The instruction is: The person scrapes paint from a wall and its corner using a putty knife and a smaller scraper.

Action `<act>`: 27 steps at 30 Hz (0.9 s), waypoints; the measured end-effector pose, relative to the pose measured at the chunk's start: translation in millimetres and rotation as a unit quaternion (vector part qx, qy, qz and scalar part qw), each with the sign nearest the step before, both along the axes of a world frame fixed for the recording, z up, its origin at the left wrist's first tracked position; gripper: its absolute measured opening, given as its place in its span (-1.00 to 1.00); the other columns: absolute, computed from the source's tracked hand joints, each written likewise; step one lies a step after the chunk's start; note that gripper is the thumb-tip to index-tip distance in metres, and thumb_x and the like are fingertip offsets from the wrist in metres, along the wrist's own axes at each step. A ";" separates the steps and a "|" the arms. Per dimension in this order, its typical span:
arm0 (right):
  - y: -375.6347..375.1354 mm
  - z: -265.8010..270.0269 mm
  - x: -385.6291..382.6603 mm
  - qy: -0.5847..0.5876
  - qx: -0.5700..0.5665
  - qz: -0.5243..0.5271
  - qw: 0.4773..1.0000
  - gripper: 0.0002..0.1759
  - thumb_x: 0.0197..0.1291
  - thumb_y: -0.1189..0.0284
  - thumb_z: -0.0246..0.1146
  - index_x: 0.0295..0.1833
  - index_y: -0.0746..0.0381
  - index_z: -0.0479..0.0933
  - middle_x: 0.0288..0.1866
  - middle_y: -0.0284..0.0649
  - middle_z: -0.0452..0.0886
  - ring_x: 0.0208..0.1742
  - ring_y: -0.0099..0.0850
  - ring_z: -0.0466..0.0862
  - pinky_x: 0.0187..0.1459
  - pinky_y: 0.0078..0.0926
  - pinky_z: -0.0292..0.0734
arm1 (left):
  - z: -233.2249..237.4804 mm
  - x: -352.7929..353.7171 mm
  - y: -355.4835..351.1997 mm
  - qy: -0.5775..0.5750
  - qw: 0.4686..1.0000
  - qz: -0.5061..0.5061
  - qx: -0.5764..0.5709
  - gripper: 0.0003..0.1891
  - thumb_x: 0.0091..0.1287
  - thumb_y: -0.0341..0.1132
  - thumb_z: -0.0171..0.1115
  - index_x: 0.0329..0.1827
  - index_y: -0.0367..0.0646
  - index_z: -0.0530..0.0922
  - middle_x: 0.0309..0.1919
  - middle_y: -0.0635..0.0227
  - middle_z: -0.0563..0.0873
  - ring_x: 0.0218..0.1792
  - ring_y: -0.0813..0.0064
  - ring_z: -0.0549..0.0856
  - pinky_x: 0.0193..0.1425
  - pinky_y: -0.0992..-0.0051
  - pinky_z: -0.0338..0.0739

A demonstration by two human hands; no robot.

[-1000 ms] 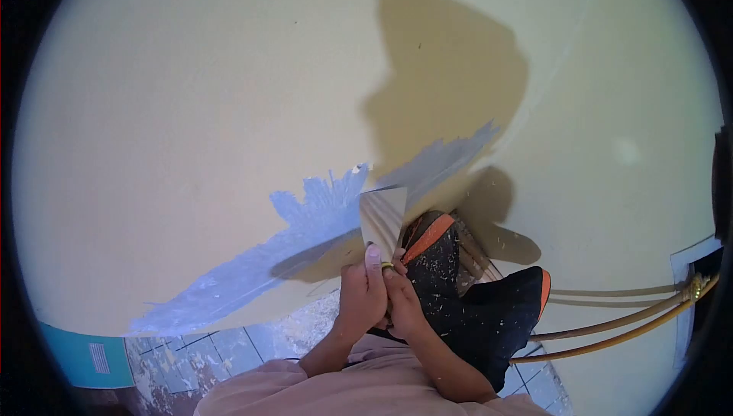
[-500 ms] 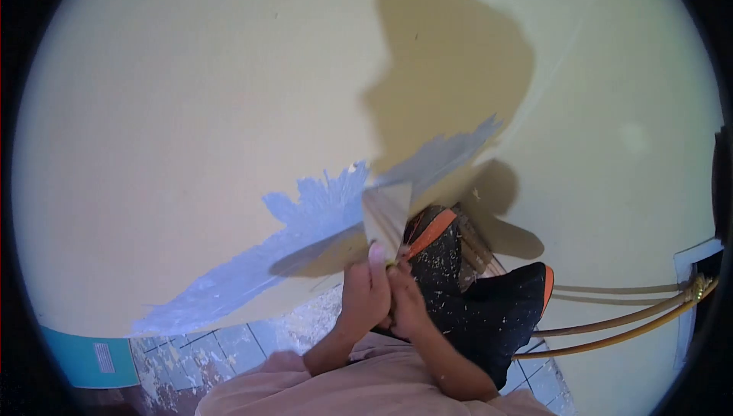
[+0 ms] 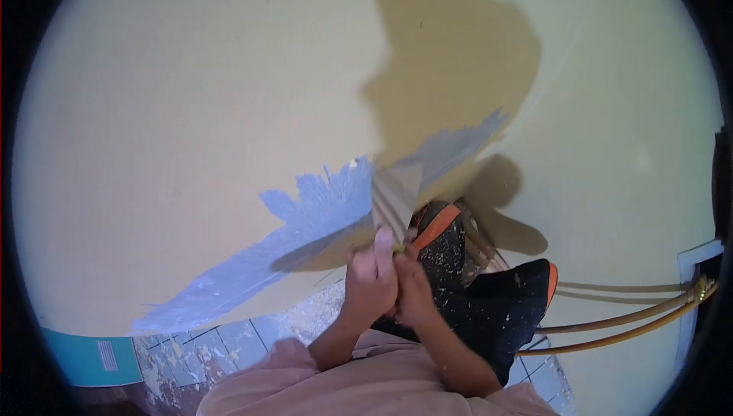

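Note:
A wide flat scraper blade (image 3: pixel 394 193) points up toward the wall, over the edge of a blue-grey patch (image 3: pixel 324 206). Both my hands are closed together at its lower end. My left hand (image 3: pixel 370 280) wraps the handle with its thumb pointing up along it. Close against it on the right, my right hand (image 3: pixel 414 290) also closes round the handle. Most of the handle is hidden by my fingers; a bit of yellow-green shows between them.
The cream wall (image 3: pixel 191 111) bears my shadow. Black and orange fabric (image 3: pixel 489 301), speckled with white, lies right of my hands. Brown hoses (image 3: pixel 634 320) run to a brass fitting at the right. Flakes litter the tiled floor (image 3: pixel 229 343); a teal object (image 3: pixel 76 359) is at lower left.
Both my hands and the scraper have moved slightly up and to the right. The blade reaches a little higher, and its face looks tilted differently.

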State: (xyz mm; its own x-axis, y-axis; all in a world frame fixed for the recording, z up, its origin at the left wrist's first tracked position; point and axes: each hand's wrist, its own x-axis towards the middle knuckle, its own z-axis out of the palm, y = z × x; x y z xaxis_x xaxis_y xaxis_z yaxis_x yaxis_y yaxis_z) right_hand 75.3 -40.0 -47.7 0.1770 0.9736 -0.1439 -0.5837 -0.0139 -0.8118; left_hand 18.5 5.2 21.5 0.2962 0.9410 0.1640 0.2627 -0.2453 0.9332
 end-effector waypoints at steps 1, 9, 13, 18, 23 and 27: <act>-4.0 -3.9 -8.5 -0.074 -0.019 -0.117 0.990 -0.56 0.39 0.14 -0.14 0.19 0.21 0.22 -0.40 -0.38 0.49 -0.68 -0.67 0.44 -0.77 -0.73 0.30 | -1.3 0.3 -2.2 -0.006 1.000 -0.001 0.008 -0.47 0.48 -0.16 -0.33 -0.22 -0.35 0.61 -0.52 0.14 0.66 -0.47 0.42 0.65 -0.27 0.48 0.51; -14.1 24.2 11.7 0.025 -0.066 0.019 0.997 -0.59 0.40 0.16 -0.13 -0.03 0.29 0.42 -0.21 -0.30 0.45 -0.45 -0.68 0.46 -0.52 -0.73 0.37 | -9.2 0.5 -5.6 0.058 0.998 0.026 -0.020 -0.43 0.49 -0.12 -0.33 -0.36 -0.35 0.61 -0.60 0.23 0.64 -0.51 0.52 0.64 -0.34 0.50 0.52; 2.6 16.3 17.6 0.000 -0.040 0.033 0.999 -0.57 0.41 0.19 -0.15 0.09 0.32 0.39 -0.19 -0.30 0.45 -0.45 -0.68 0.45 -0.52 -0.72 0.36 | -8.6 5.9 7.1 -0.033 0.998 0.030 -0.041 -0.45 0.49 -0.14 -0.32 -0.38 -0.36 0.58 -0.58 0.21 0.64 -0.52 0.49 0.63 -0.36 0.49 0.51; -8.2 20.2 3.1 -0.075 -0.026 -0.048 0.996 -0.64 0.41 0.20 -0.13 -0.02 0.26 0.40 -0.39 -0.34 0.46 -0.60 -0.70 0.40 -0.66 -0.76 0.25 | -13.6 2.9 -8.8 -0.014 1.000 0.021 0.001 -0.45 0.49 -0.12 -0.33 -0.28 -0.35 0.60 -0.55 0.24 0.65 -0.50 0.47 0.63 -0.33 0.52 0.52; -4.2 29.9 24.8 0.077 -0.061 0.075 0.992 -0.61 0.41 0.26 -0.13 0.15 0.31 0.34 -0.16 -0.27 0.46 -0.51 -0.69 0.45 -0.59 -0.76 0.35 | 1.6 14.8 13.4 -0.096 0.994 -0.035 -0.046 -0.42 0.48 -0.05 -0.33 -0.29 -0.34 0.59 -0.56 0.23 0.64 -0.48 0.51 0.63 -0.33 0.54 0.52; -7.9 -22.3 12.6 -0.322 0.107 -0.125 0.932 -0.61 0.38 0.16 -0.12 0.19 0.14 0.20 -0.45 -0.37 0.44 -0.72 -0.65 0.38 -0.82 -0.70 0.22 | -12.1 6.6 -14.6 -0.148 0.974 0.015 -0.168 -0.55 0.47 -0.22 -0.27 -0.35 -0.35 0.55 -0.53 0.09 0.63 -0.48 0.18 0.65 -0.30 0.37 0.50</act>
